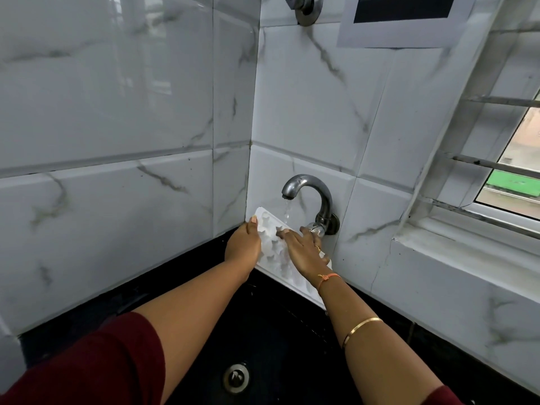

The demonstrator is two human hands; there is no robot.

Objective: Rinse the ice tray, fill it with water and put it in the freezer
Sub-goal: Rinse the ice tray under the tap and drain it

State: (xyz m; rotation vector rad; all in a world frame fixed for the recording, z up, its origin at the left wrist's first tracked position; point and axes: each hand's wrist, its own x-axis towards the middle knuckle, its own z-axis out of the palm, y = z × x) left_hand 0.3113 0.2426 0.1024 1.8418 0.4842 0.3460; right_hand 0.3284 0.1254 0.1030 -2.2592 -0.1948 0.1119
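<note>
**Ice tray under running tap: rinsing stage**

Sleeve, maroon (87, 366), nearest the lens. Left hand (242, 247): clasping the ice tray (271, 252) by its left edge. Tray: tilted above the sink (263, 331), far corner, stream from the tap (306, 194) striking it. Right hand (304, 252): fingers flat on the tray's moulds, rubbing rather than clenching. Advice: keep the tilt so water drains across every cell.

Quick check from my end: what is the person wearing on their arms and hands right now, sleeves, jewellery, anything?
Both arms are bare from above the elbow down, with dark maroon sleeves at the top. The right hand has a gold ring on one finger, an orange thread band at the wrist and a thin gold bangle on the forearm. The left hand shows no jewellery.
</note>
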